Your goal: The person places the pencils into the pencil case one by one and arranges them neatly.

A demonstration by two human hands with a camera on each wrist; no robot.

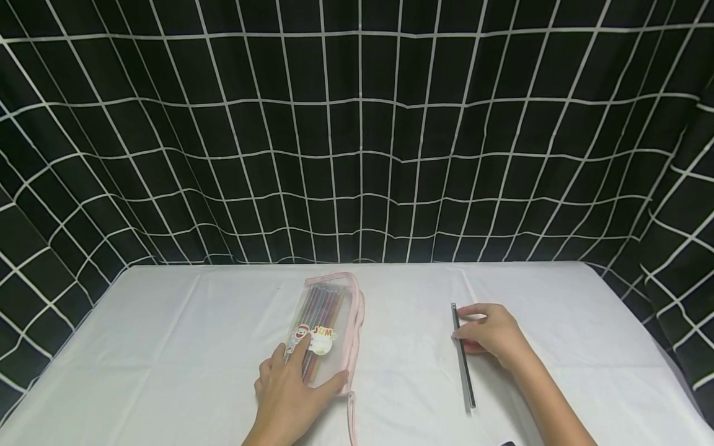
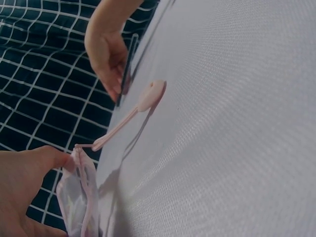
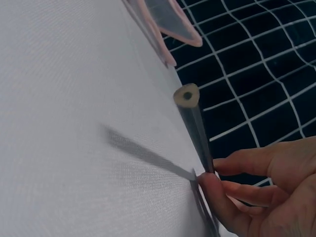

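In the head view my left hand (image 1: 292, 390) holds a clear pencil case (image 1: 347, 322) with pink trim. Its thumb lies at the case's right edge and the other fingers spread over the front and left side. Several coloured pencils (image 1: 323, 303) show through the plastic, partly covered by a cartoon sticker (image 1: 321, 340). To the right, my right hand (image 1: 491, 334) pinches a dark pencil (image 1: 466, 371) between thumb and fingertips. The right wrist view shows that pencil's (image 3: 196, 128) flat, unsharpened end tilted up off the cloth.
A pink zip pull (image 2: 152, 96) on a cord extends from the case's near corner over the white cloth (image 1: 184, 347). Black fabric with a white grid (image 1: 357, 136) rises behind and beside the table. A small dark object (image 1: 507, 443) peeks in at the bottom edge.
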